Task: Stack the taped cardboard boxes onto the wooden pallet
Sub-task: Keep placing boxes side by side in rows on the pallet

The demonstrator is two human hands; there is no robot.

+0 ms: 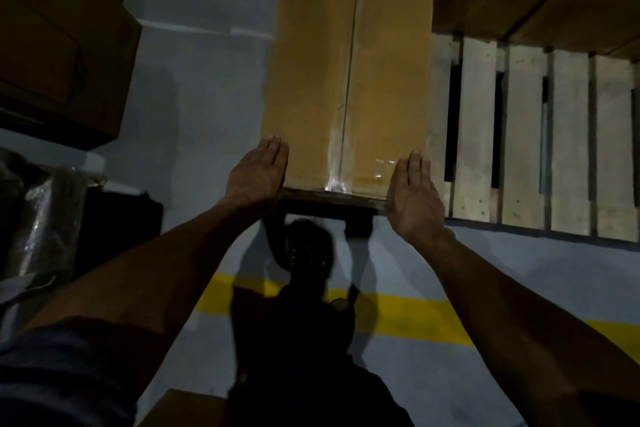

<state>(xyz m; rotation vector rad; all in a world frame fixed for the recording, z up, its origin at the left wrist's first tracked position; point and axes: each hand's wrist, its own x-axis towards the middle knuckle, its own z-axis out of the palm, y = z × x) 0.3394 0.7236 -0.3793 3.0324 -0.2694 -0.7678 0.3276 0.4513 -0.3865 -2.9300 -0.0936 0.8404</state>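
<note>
My left hand and right hand lie flat, fingers straight, against the near corners of the taped cardboard box on the wooden pallet's left end. I can read no writing on it.

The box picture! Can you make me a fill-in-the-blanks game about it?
1. The taped box lies on the wooden ____, whose bare slats show to its right.
2. The left hand and the right hand are both ____, with fingers straight at the box's near corners.
3. The stripe painted on the floor is ____.

Missing words: pallet; open; yellow
</note>
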